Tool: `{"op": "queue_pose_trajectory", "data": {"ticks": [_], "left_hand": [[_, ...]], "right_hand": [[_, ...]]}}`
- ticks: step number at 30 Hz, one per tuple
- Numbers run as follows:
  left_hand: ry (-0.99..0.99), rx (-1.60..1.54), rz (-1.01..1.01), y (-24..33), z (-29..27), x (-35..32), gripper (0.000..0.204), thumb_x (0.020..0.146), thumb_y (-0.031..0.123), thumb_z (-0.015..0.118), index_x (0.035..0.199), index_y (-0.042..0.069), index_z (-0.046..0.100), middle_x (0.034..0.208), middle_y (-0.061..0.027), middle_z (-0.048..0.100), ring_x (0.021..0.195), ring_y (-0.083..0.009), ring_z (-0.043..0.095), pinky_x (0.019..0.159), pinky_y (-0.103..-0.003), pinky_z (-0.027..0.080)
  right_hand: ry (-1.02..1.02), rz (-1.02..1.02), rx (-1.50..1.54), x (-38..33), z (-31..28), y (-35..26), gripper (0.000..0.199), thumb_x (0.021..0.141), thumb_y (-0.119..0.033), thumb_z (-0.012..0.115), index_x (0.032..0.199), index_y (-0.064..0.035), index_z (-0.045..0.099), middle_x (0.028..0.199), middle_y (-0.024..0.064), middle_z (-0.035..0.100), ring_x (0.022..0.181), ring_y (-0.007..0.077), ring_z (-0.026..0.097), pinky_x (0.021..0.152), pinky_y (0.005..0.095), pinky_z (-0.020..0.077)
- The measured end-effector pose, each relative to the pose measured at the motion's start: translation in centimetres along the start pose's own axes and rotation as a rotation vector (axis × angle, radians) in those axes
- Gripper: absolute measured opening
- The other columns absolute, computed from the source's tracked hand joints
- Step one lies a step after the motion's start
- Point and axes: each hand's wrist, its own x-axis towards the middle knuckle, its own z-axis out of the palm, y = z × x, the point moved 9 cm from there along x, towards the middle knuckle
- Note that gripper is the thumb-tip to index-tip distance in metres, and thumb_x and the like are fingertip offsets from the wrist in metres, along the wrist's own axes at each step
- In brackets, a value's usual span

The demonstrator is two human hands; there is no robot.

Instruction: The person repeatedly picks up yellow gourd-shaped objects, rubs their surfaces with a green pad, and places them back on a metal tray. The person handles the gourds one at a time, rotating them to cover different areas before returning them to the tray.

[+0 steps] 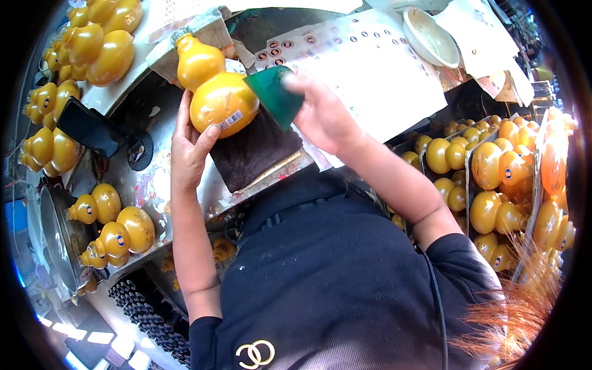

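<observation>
My left hand (190,143) grips a glossy yellow gourd-shaped bottle (213,86) from below, thumb on a small white barcode sticker on its lower bulb. The bottle lies tilted, neck pointing up-left, over a dark brown cloth pad (256,151) on the metal worktable (145,185). My right hand (324,117) holds a green flat scraper (276,94) pressed against the right side of the bottle's lower bulb.
Several yellow gourd bottles lie at the left (117,231) and top left (102,43), and more fill trays on the right (493,166). A white sheet of round stickers (364,68), a white bowl (430,37) and a black phone (89,126) lie about.
</observation>
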Motion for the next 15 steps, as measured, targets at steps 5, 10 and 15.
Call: {"op": "queue_pose_trajectory", "data": {"ticks": [5,10,15], "left_hand": [[-0.009,0.05,-0.01,0.5,0.2,-0.1,0.092,0.08,0.024,0.074,0.148,-0.002,0.018,0.139,-0.0165,0.042,0.129,-0.0242,0.045,0.108,-0.037,0.036],[-0.023,0.027,0.017,0.6,0.2,0.0,0.091,0.08,0.022,0.074,0.148,-0.002,0.019,0.137,-0.0163,0.045,0.127,-0.0245,0.047,0.107,-0.037,0.037],[0.02,0.044,-0.005,0.6,0.5,0.0,0.092,0.077,0.016,0.076,0.147,-0.002,0.021,0.135,-0.0167,0.046,0.124,-0.0249,0.05,0.106,-0.036,0.038]], "right_hand": [[-0.084,-0.42,-0.674,-3.2,3.7,-1.7,0.017,0.084,-0.007,0.061,0.099,-0.0041,0.053,0.089,0.0007,0.053,0.084,0.0075,0.049,0.076,0.0247,0.0441],[0.065,-0.074,-0.48,0.6,-0.6,-0.4,0.033,0.085,-0.03,0.062,0.1,-0.001,0.055,0.076,0.003,0.053,0.071,0.0094,0.05,0.067,0.0234,0.0432],[-0.021,-0.108,-0.902,1.8,0.6,0.6,0.093,0.07,-0.06,0.075,0.128,0.0058,0.045,0.067,0.004,0.054,0.058,0.0079,0.049,0.053,0.0238,0.0386]]}}
